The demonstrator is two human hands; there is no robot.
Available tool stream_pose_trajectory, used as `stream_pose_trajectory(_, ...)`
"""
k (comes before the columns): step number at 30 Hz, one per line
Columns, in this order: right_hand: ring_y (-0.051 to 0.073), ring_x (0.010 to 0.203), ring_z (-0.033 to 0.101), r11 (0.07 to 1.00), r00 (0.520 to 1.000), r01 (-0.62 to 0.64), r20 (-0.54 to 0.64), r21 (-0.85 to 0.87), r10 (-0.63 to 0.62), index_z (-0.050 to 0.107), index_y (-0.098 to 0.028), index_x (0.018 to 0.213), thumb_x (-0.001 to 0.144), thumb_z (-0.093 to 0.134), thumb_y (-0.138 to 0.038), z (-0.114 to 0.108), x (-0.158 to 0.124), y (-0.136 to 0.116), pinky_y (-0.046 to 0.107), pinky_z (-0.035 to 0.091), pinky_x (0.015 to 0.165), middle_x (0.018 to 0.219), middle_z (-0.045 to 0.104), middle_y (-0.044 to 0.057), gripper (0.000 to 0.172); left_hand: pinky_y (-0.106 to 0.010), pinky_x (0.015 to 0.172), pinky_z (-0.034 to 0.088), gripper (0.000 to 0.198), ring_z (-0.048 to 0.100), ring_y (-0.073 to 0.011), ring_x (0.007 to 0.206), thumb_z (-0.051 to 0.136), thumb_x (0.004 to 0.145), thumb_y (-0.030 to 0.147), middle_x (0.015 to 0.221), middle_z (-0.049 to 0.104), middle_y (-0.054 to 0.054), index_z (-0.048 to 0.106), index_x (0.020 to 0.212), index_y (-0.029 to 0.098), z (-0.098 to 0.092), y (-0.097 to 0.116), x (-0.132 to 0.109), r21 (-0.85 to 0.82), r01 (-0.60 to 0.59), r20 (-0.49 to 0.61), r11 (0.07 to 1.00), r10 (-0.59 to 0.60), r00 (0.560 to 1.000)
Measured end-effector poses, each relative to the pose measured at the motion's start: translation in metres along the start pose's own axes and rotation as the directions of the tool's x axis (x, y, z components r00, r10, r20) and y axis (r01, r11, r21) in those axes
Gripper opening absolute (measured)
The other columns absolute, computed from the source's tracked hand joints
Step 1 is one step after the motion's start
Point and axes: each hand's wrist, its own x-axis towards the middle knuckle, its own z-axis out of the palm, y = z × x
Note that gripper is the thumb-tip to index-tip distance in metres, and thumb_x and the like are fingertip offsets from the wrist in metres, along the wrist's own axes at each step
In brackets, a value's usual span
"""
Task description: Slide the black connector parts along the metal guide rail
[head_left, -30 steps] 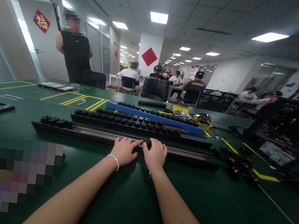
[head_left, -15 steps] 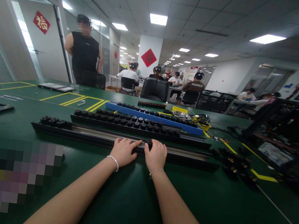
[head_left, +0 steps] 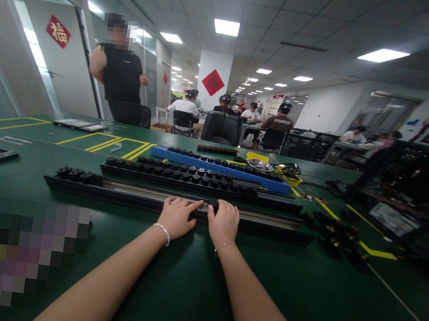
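A long black channel rail [head_left: 130,203] with a pale metal strip inside lies across the table before me. My left hand [head_left: 177,216] rests on its near edge, fingers apart, with the index finger stretched toward the right hand. My right hand [head_left: 223,222] grips a small black round part [head_left: 213,203] at the middle of the rail, between thumb and fingers. The underside of that part is hidden. At the rail's left end sit several similar black parts [head_left: 74,173].
Behind it lie a black rail with rows of black parts [head_left: 192,176] and a blue rail [head_left: 221,168]. Loose black parts [head_left: 337,234] are heaped at right, near a black crate [head_left: 392,189]. A metal dish [head_left: 260,165] stands farther back. A person [head_left: 121,74] stands beyond the table.
My hands and the round part stay almost in place. The person standing at the back left has turned and raised a forearm.
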Motion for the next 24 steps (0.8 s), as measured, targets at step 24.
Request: stream_pose_trajectory(24, 0.023, 0.102, 0.051, 0.999, 0.999, -0.040, -0.013, -0.027, 0.040, 0.060, -0.015, 0.098, 0.082, 0.044, -0.033, -0.010, 0.001, 0.011, 0.041, 0.021, 0.100, 0.103, 0.064, 0.011, 0.029, -0.047, 0.099, 0.024, 0.057, 0.027, -0.0276, 0.129, 0.053, 0.074, 0.033, 0.141, 0.036, -0.003, 0.042, 0.130, 0.035, 0.003, 0.000, -0.003, 0.027, -0.030, -0.091, 0.999, 0.032, 0.995)
